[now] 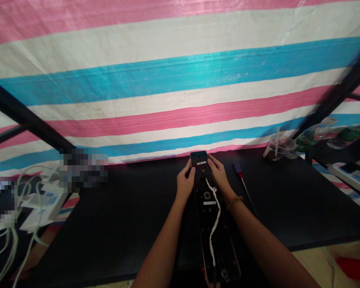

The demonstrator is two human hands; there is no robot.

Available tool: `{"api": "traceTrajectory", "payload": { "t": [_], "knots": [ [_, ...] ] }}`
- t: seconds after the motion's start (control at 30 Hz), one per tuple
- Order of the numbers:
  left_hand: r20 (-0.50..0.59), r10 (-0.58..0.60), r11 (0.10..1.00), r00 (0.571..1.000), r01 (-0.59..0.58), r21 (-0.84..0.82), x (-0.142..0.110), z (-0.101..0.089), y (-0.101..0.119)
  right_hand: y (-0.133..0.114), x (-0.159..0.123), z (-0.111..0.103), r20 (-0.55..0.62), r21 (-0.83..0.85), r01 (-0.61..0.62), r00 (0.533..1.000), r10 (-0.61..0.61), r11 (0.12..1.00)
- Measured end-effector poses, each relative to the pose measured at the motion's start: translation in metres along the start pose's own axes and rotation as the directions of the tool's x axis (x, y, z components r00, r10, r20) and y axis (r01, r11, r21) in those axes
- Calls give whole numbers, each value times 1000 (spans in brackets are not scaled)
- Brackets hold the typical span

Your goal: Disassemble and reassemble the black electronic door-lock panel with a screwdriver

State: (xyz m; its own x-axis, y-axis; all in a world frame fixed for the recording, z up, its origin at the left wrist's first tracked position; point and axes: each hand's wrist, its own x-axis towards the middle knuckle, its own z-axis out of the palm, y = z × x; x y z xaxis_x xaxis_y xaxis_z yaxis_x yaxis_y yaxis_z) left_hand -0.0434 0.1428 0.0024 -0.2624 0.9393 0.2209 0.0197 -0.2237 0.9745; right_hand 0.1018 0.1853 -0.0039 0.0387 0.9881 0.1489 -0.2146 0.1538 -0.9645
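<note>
Between my two hands lies a long, narrow black panel [214, 234] with a white cable [218, 210] running along its face, plus a few small labels and screw holes. It looks like the back of an electronic door lock, though I cannot be sure. My left hand [186, 182] grips its left edge near the far end, thumb on top. My right hand [219, 173] holds the right edge opposite, fingers wrapped round the side. The panel's near end reaches toward my body. To the right of it rests a screwdriver [238, 169] with a purple and red handle.
The black table [132, 216] stretches to both sides. At its back right stand a plastic cup with a straw [277, 148] and clear bottles [313, 136]. White cables and papers [43, 200] lie at the left. A striped tarp [180, 96] hangs behind, between dark metal posts.
</note>
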Motion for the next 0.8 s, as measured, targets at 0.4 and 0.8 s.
{"api": "traceTrajectory", "payload": {
  "t": [0.4, 0.8],
  "knots": [
    [6, 110, 994, 994, -110, -11, -11, 0, 17, -25, -14, 4, 40, 45, 141, 989, -142, 989],
    [9, 72, 997, 997, -72, -13, -8, 2, 16, -18, -10, 5, 30, 50, 113, 993, -115, 992]
  ]
}}
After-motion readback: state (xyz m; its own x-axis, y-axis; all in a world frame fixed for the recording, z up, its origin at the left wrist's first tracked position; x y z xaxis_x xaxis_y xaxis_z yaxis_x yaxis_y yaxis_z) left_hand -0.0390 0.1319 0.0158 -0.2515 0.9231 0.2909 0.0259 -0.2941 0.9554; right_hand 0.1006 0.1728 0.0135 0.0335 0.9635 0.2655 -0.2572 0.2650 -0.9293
